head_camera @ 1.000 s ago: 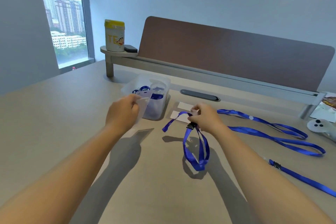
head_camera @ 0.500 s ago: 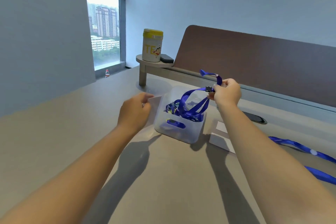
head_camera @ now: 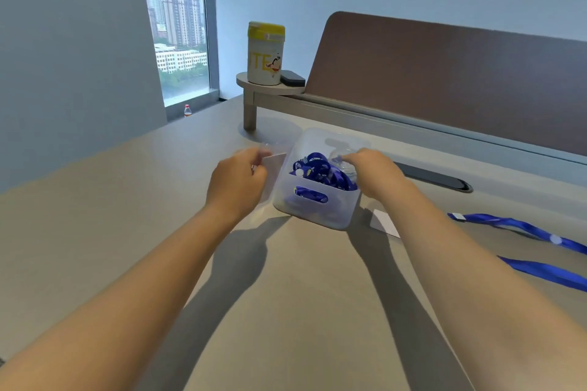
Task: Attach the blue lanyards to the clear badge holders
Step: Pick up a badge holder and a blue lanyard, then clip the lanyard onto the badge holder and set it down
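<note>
Bin [head_camera: 317,209] holds bundled lanyards [head_camera: 320,173]. Left hand [head_camera: 236,181] pinches a badge holder [head_camera: 275,162] beside it; right hand [head_camera: 373,171] inside, grip unclear. More lanyards [head_camera: 521,228] loose right of bin.

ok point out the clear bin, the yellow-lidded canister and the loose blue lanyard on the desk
clear bin [head_camera: 344,216]: head view, on its bare front wall right of the handle slot
yellow-lidded canister [head_camera: 265,63]: head view, on its white printed side
loose blue lanyard [head_camera: 521,227]: head view, on the strap lying flat at the right
</note>
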Demonstrator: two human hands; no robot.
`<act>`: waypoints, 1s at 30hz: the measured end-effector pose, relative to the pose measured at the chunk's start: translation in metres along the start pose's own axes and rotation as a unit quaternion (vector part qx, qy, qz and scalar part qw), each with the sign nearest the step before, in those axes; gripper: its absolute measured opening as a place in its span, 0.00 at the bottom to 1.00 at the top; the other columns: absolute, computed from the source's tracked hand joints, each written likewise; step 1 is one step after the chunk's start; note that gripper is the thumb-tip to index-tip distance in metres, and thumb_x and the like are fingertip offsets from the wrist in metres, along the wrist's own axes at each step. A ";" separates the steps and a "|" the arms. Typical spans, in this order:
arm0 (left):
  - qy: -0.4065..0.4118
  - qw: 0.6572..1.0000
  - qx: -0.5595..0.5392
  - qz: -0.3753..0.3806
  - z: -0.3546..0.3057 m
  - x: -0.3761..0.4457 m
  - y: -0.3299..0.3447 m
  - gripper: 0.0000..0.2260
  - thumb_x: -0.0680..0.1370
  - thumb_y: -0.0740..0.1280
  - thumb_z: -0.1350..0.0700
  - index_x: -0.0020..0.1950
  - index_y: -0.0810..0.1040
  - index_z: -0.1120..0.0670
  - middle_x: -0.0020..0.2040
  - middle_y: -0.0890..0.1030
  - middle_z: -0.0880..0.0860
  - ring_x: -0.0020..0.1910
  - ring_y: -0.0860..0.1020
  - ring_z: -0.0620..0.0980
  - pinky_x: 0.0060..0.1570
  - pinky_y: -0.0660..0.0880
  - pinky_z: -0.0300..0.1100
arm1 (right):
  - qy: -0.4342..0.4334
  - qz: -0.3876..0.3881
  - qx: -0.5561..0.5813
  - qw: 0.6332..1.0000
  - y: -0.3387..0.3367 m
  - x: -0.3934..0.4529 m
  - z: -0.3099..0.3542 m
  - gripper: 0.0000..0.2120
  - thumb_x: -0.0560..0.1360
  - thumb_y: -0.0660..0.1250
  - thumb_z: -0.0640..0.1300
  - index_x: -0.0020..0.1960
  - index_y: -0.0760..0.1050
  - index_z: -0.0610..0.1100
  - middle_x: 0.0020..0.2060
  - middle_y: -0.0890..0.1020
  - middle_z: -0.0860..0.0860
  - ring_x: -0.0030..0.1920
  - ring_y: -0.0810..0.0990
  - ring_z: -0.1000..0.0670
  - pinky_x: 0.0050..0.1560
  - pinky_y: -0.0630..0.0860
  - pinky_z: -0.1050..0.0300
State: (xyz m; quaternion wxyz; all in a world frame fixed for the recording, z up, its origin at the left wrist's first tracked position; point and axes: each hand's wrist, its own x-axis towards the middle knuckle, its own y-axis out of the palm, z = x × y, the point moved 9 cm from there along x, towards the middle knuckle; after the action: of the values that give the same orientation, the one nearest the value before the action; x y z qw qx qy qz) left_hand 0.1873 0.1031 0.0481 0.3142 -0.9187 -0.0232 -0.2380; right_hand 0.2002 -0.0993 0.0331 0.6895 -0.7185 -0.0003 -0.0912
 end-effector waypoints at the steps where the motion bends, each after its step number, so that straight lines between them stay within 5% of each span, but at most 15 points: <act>1: 0.010 1.000 0.003 0.003 -0.007 -0.004 0.001 0.13 0.78 0.56 0.61 0.61 0.74 0.58 0.59 0.78 0.59 0.46 0.70 0.49 0.45 0.71 0.41 | 0.010 -0.006 0.008 1.000 -0.004 -0.011 -0.008 0.24 0.75 0.61 0.32 0.68 0.69 0.46 0.63 0.75 0.42 0.59 0.76 0.40 0.57 0.75 0.50; 7: 0.114 0.993 0.011 0.006 -0.073 -0.042 0.025 0.11 0.78 0.59 0.59 0.56 0.77 0.59 0.55 0.80 0.61 0.47 0.76 0.56 0.43 0.71 0.41 | 0.091 0.004 0.058 0.994 -0.012 -0.103 -0.080 0.18 0.77 0.56 0.38 0.66 0.71 0.43 0.65 0.74 0.42 0.62 0.74 0.41 0.60 0.71 0.49; 12: 0.175 0.983 -0.035 0.042 -0.130 -0.095 0.064 0.11 0.77 0.59 0.62 0.55 0.77 0.63 0.54 0.81 0.62 0.50 0.78 0.59 0.49 0.74 0.45 | 0.183 0.034 0.087 0.979 0.001 -0.197 -0.149 0.15 0.77 0.56 0.39 0.60 0.75 0.39 0.53 0.79 0.42 0.52 0.77 0.43 0.51 0.73 0.51; 19: 0.291 0.948 -0.031 0.128 -0.184 -0.162 0.125 0.14 0.77 0.58 0.63 0.61 0.74 0.61 0.54 0.81 0.64 0.51 0.80 0.62 0.51 0.76 0.51 | 0.322 0.047 0.098 0.940 0.033 -0.297 -0.236 0.15 0.78 0.57 0.42 0.62 0.74 0.40 0.59 0.78 0.43 0.59 0.76 0.44 0.58 0.72 0.53; 23: 0.323 0.932 -0.009 0.161 -0.198 -0.176 0.147 0.17 0.74 0.55 0.60 0.59 0.76 0.59 0.51 0.82 0.64 0.48 0.80 0.63 0.46 0.77 0.51 | 0.341 0.048 0.074 0.936 0.054 -0.305 -0.256 0.09 0.77 0.57 0.44 0.48 0.74 0.42 0.48 0.78 0.45 0.48 0.76 0.45 0.49 0.73 0.53; 30: 0.294 0.938 0.005 0.182 -0.195 -0.178 0.171 0.16 0.78 0.54 0.61 0.62 0.74 0.56 0.58 0.79 0.60 0.55 0.77 0.60 0.51 0.74 0.49 | 0.302 0.018 -0.005 0.953 0.061 -0.294 -0.260 0.15 0.78 0.56 0.47 0.53 0.77 0.40 0.51 0.78 0.43 0.51 0.76 0.44 0.50 0.73 0.52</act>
State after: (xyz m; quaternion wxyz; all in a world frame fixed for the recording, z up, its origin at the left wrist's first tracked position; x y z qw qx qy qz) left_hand -0.0199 -0.1299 0.0055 0.3491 -0.7950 0.2364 -0.4362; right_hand -0.1155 -0.3235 -0.0577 0.6555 -0.6608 0.2211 -0.2911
